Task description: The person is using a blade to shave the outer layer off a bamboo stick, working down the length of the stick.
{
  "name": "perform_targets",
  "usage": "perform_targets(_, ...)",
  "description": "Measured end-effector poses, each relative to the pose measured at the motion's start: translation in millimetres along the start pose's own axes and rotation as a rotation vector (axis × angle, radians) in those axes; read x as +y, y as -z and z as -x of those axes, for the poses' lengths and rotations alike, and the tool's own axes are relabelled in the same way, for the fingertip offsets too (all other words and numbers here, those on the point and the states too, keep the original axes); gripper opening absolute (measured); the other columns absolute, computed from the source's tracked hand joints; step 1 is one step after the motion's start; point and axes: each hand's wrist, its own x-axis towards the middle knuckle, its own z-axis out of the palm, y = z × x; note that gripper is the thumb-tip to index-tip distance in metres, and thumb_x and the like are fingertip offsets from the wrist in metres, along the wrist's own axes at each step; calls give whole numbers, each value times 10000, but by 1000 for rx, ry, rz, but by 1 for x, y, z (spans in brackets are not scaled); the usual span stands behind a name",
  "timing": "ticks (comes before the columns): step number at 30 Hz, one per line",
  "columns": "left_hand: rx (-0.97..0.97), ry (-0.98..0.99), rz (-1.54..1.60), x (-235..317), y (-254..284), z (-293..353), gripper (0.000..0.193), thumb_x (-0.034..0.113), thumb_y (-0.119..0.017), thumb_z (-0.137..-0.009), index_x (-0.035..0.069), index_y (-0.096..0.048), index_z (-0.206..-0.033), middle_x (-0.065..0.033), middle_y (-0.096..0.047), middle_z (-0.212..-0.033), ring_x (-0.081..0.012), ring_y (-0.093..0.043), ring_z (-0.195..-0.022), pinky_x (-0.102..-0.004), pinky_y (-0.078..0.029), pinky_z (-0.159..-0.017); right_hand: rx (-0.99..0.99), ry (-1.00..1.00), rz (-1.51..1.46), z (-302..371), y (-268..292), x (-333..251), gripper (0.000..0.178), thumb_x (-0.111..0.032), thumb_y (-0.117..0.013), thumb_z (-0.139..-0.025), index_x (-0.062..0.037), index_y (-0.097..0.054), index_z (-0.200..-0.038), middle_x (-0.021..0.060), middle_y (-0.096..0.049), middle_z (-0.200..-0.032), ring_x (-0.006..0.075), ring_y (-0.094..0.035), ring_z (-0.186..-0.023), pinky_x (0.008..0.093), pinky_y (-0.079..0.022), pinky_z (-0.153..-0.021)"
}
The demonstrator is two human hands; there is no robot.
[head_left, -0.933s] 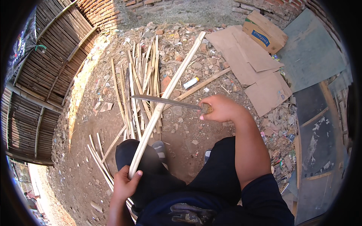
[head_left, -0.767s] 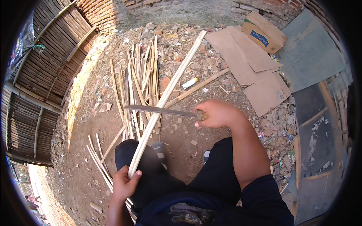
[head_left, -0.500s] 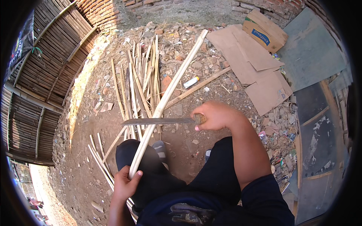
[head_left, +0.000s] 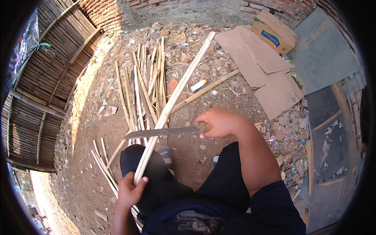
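A long pale bamboo strip (head_left: 178, 92) slants up and away from my left knee. Its near end is gripped by my left hand (head_left: 131, 190), thumb pressed along the top. My right hand (head_left: 220, 122) is closed round the wooden handle of a machete (head_left: 164, 132). The long dark blade lies across the strip, pointing left with its tip slightly lowered. Whether the edge bites into the strip or only rests on it, I cannot tell.
Beyond my knees lies a heap of split bamboo strips (head_left: 150, 86), with more strips (head_left: 103, 164) at my left side. A white bottle with a yellow cap (head_left: 198, 85) sits on the rubble. Flattened cardboard (head_left: 254, 58) and a cardboard box (head_left: 274, 32) lie far right. A bamboo wall (head_left: 51, 66) stands left.
My right hand and the machete have shifted slightly left and nearer to me, and the blade tip has dropped a little. My left hand and the strip hold nearly still.
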Motion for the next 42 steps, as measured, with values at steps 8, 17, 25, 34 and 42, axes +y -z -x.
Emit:
perform_targets(8, 44, -41, -35, -10, -2, -3, 344, 288, -786, -890, 7, -609, -802, 9, -502, -574, -66, -421, -553, -280, -364, -483, 99, -206, -80, 1, 15, 26, 541, -357, -799, -799, -99, -652, -1250, 196, -698, -1114, 375, -652, -1086, 455, -520, -923)
perform_targets(17, 48, -39, -2, -11, -3, -3, 330, 267, -792, -884, 6, -609, -798, 10, -510, -577, -63, -422, -554, -277, -363, -483, -11, 20, -22, -2, 2, 3, 428, -362, -800, -800, -108, -697, -1128, 180, -716, -1027, 351, -681, -1005, 444, -522, -860)
perform_targets(25, 55, -38, -8, -9, -3, -4, 328, 253, -792, -880, -4, -608, -791, 1, -511, -571, -68, -425, -553, -281, -365, -482, 112, -187, -124, -6, 8, 39, 509, -350, -794, -802, -122, -667, -1239, 199, -688, -1136, 367, -651, -1090, 460, -515, -920)
perform_targets(34, 49, -53, -35, -2, -3, -2, 340, 260, -786, -890, 5, -593, -777, 9, -496, -568, -63, -420, -556, -279, -364, -482, -89, -68, -27, -2, 5, -4, 496, -336, -785, -814, -100, -665, -1232, 209, -686, -1158, 369, -648, -1111, 451, -516, -933)
perform_targets(42, 9, -1, -39, -2, -1, -2, 337, 275, -768, -910, 14, -580, -808, 34, -484, -634, -55, -411, -612, -271, -359, -512, 127, -196, -132, 2, 14, 29, 531, -335, -798, -801, -90, -657, -1250, 217, -693, -1119, 369, -656, -1089, 447, -518, -926)
